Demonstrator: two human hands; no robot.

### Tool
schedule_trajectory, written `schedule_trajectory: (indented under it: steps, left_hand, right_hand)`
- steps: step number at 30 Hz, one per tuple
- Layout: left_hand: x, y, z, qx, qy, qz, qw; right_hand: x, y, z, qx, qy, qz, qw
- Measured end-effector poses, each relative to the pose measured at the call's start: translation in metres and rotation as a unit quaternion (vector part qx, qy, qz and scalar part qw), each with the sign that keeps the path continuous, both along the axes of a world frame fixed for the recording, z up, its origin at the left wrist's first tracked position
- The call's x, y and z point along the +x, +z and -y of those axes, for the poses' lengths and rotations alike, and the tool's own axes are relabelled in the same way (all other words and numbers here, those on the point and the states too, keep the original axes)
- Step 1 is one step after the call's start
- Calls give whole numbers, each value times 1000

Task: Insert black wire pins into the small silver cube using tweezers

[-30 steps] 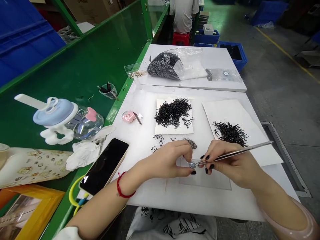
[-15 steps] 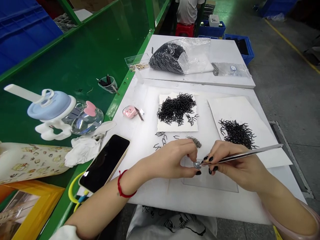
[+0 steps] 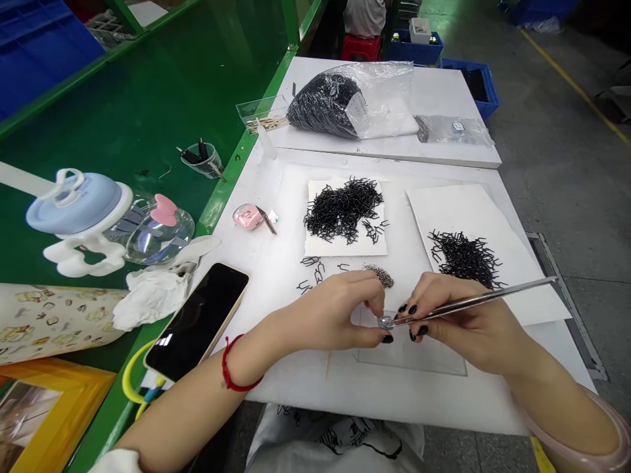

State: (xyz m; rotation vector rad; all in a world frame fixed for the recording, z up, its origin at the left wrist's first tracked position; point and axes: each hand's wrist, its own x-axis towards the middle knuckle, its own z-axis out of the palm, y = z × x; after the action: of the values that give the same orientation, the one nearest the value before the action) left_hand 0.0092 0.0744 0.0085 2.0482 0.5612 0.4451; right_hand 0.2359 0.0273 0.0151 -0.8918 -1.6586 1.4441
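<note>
My left hand point(image 3: 340, 314) pinches a tiny shiny metal part point(image 3: 384, 322) between thumb and fingers over a clear plastic sheet point(image 3: 414, 358) on the white table point(image 3: 305, 374). My right hand point(image 3: 458, 325) grips long metal tweezers point(image 3: 473, 302), their tips touching that small part. A small heap of grey bits point(image 3: 380, 274) lies just beyond my left fingers. Two piles of black wire clips rest on paper: one pile point(image 3: 344, 209) in the middle, another pile point(image 3: 463, 256) on the right.
A black phone point(image 3: 197, 322) lies at the table's left edge beside crumpled tissue point(image 3: 148, 295). A blue-lidded bottle point(image 3: 98, 223) lies on the green bench. A plastic bag of black parts point(image 3: 345, 102) sits at the back. A person sits far behind.
Both hands keep their hold, staying together over the clear sheet. The view has shifted slightly, mostly tilting down, so the table's contents sit a little higher in frame.
</note>
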Motion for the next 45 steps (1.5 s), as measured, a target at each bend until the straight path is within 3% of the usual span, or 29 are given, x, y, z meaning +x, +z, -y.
schedule_trajectory:
  steps: [21,34,45]
  left_hand:
    - [-1,-1,0,-14,5,-3,1000]
    - [-2,-5,3,36,22,-17,999]
    - [-1,-11,0,12,5,-21,1000]
  right_hand:
    - [0,-4,0,-10,15,-33,999]
    - [-3,-9,-2,-28,28,-43,998]
    - [1,-16,-5,-31,27,-55,998]
